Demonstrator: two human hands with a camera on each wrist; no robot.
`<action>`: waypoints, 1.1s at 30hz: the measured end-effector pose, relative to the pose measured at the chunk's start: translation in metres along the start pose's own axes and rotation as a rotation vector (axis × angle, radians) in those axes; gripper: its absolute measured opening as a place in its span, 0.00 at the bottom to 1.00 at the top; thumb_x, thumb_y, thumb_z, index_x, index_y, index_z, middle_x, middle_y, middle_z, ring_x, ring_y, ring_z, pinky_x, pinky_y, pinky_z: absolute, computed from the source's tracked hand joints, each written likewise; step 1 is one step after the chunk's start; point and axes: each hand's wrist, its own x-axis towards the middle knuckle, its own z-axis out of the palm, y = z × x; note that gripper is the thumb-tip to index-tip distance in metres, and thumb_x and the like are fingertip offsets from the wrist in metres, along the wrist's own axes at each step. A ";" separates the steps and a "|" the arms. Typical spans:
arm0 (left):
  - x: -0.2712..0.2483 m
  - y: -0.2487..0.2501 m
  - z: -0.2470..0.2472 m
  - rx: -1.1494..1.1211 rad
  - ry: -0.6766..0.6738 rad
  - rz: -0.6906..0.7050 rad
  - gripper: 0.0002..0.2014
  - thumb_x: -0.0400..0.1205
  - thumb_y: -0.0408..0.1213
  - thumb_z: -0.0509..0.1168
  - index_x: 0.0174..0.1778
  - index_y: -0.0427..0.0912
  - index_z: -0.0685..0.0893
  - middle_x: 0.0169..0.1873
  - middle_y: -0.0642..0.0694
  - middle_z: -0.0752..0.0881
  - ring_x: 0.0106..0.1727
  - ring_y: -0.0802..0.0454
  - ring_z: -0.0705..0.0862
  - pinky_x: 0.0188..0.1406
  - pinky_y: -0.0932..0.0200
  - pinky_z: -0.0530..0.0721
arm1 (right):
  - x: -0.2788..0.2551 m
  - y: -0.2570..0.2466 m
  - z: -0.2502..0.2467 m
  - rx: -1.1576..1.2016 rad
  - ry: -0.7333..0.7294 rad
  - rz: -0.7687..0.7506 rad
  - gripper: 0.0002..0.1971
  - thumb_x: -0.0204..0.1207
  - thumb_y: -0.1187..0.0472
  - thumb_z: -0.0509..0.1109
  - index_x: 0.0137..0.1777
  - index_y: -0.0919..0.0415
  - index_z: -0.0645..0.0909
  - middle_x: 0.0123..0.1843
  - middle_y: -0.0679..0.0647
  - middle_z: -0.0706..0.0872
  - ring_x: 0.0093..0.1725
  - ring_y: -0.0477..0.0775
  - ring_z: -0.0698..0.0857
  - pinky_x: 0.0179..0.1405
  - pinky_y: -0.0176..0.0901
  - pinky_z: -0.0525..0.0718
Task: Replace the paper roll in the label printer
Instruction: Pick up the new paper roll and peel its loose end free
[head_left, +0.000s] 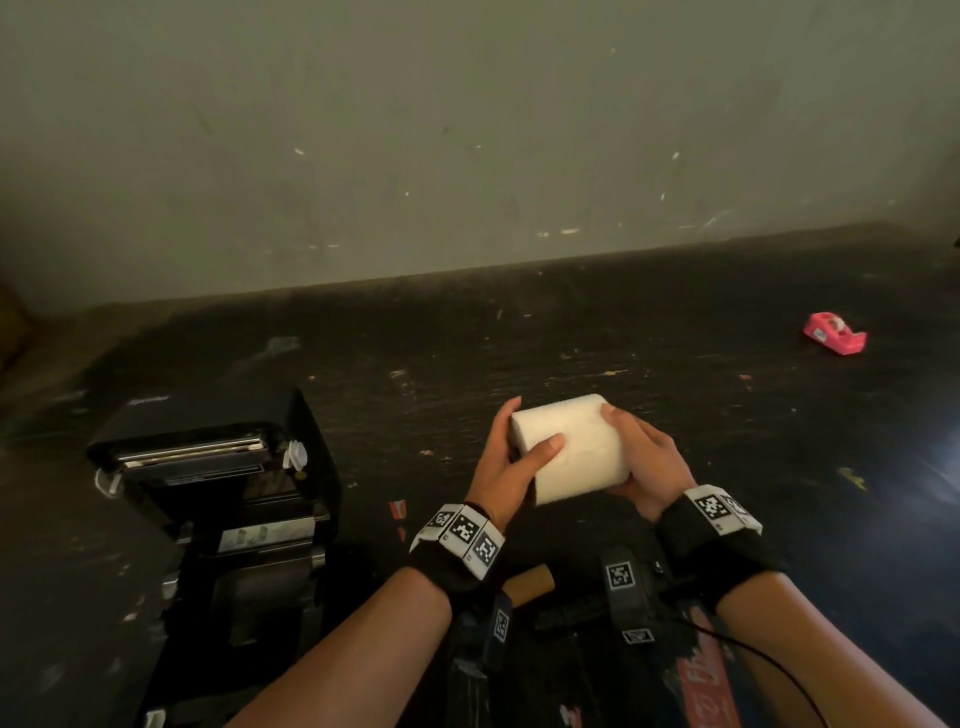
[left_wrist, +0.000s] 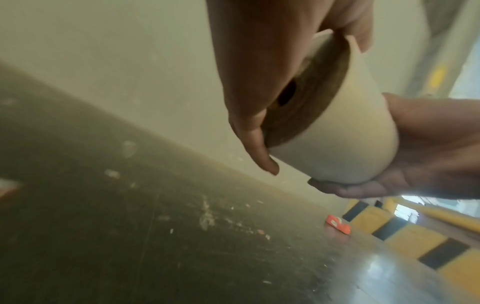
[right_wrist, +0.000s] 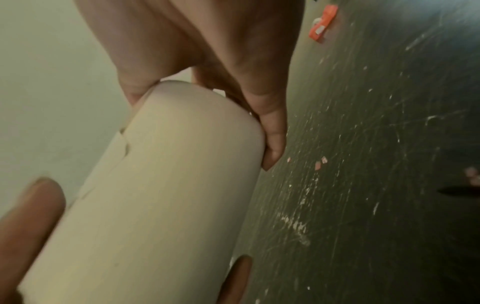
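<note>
Fresh paper roll (head_left: 569, 449) held clear of the dark, scratched worktop (head_left: 675, 405), between both hands. The left hand (head_left: 511, 467) cups the roll's left end, thumb curled over the white curved face and fingers (left_wrist: 257, 144) laid across the flat end, where the dark core hole shows. The right hand (head_left: 647, 470) wraps the opposite end, fingers (right_wrist: 272, 133) bent round its edge from behind. A two-handed grip by the ends probably leaves the outer wrap free for locating the loose paper edge; a ragged, torn tab is visible on the roll's surface in the right wrist view. The roll is a smooth, matte, off-white cylinder. The label printer (head_left: 228, 499), a boxy black plastic unit, stands at 9 o'clock from the roll, well apart, its lid raised and its bay exposed. A brown cardboard core (head_left: 530, 582) lies near the wrists at 6 o'clock, probably the spent one. A red tape dispenser (head_left: 835, 333) sits at 2 o'clock, far off.
</note>
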 end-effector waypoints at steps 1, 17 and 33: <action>-0.003 0.003 0.001 0.020 -0.006 0.039 0.32 0.73 0.49 0.73 0.70 0.70 0.66 0.70 0.48 0.74 0.67 0.45 0.77 0.65 0.35 0.80 | -0.003 -0.002 0.000 -0.009 0.008 -0.004 0.21 0.74 0.48 0.69 0.66 0.53 0.76 0.59 0.59 0.83 0.56 0.60 0.84 0.47 0.57 0.86; -0.033 0.024 -0.008 0.043 0.008 0.011 0.19 0.78 0.46 0.68 0.65 0.56 0.75 0.64 0.44 0.77 0.57 0.45 0.82 0.39 0.49 0.87 | -0.052 -0.020 0.006 -0.906 0.067 -0.817 0.14 0.77 0.55 0.68 0.60 0.59 0.83 0.64 0.51 0.82 0.59 0.40 0.77 0.54 0.26 0.71; -0.032 0.017 -0.017 0.098 0.025 -0.037 0.18 0.78 0.48 0.68 0.63 0.58 0.74 0.64 0.44 0.76 0.59 0.44 0.81 0.49 0.39 0.87 | -0.040 -0.018 0.017 -0.994 -0.006 -0.732 0.05 0.74 0.60 0.71 0.49 0.57 0.84 0.62 0.51 0.82 0.63 0.47 0.78 0.63 0.40 0.74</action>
